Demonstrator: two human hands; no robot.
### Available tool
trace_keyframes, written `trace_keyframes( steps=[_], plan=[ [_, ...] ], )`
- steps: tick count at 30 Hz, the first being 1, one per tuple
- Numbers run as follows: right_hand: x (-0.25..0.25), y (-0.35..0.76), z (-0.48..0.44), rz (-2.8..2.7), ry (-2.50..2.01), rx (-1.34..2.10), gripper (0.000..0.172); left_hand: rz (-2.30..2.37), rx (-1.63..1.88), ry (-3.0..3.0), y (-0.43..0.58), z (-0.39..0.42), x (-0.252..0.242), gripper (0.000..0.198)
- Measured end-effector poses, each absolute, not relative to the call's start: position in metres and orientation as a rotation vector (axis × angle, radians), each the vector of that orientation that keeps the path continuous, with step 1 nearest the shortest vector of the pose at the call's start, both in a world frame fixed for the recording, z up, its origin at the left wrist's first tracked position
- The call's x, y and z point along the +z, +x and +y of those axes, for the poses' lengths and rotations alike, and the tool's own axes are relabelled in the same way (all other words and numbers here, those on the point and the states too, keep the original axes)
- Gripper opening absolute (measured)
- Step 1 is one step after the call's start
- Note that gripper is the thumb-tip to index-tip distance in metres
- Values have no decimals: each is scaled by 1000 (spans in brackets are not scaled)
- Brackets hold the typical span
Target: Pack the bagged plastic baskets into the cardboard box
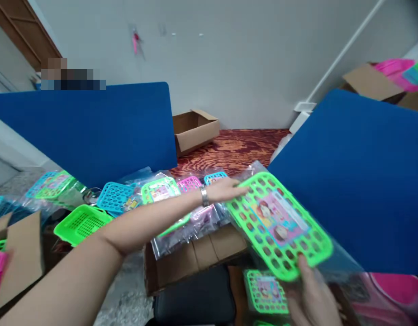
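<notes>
A bright green plastic basket [278, 226] with a printed picture label, wrapped in clear plastic, is tilted up in front of me. My right hand [312, 290] grips its lower edge, with the thumb on the holed face and the other fingers partly hidden. At the basket's upper left corner, my left hand [225, 190] reaches across with fingers stretched out and touching the edge. Below it, another green labelled basket [267, 292] lies near my right hand. Under my left forearm rest a bagged green basket [161, 190] and a pink basket [189, 183].
Blue panels stand at left [127, 131] and right [358, 181]. An open cardboard box [197, 131] sits on the wood-grain surface [236, 145]. More baskets lie left, including a blue one [116, 198] and a green one [82, 224]. A dark stool seat [195, 299] is below. A person is partly visible behind the left panel.
</notes>
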State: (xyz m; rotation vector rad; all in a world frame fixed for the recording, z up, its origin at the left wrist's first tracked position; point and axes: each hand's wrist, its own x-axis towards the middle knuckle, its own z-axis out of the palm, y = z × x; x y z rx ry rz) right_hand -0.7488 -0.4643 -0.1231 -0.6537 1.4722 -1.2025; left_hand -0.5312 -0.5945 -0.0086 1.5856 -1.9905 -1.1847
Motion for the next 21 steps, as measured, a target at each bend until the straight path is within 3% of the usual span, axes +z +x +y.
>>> trace_keyframes(
  steps=[4,8,14,18,21],
  plan=[
    [-108,-640,-489,1266,-509,-1263,57,-1930,-1376,1603,-449,-651,5,33],
    [-128,-580,-499,1169,-301,-1204,50,-1812,-1443,1824,-392,-675,-30,32],
    [-160,-565,-502,1079,-278,-1015,63,-1791,-1375,2068,-356,-679,-80,27],
    [-168,-600,-473,1142,-353,-913,67,-1854,-946,2154,-302,-670,-55,38],
    [-185,-646,-436,1108,-388,-904,67,-1650,-569,2374,-266,-639,-20,49]
  ],
)
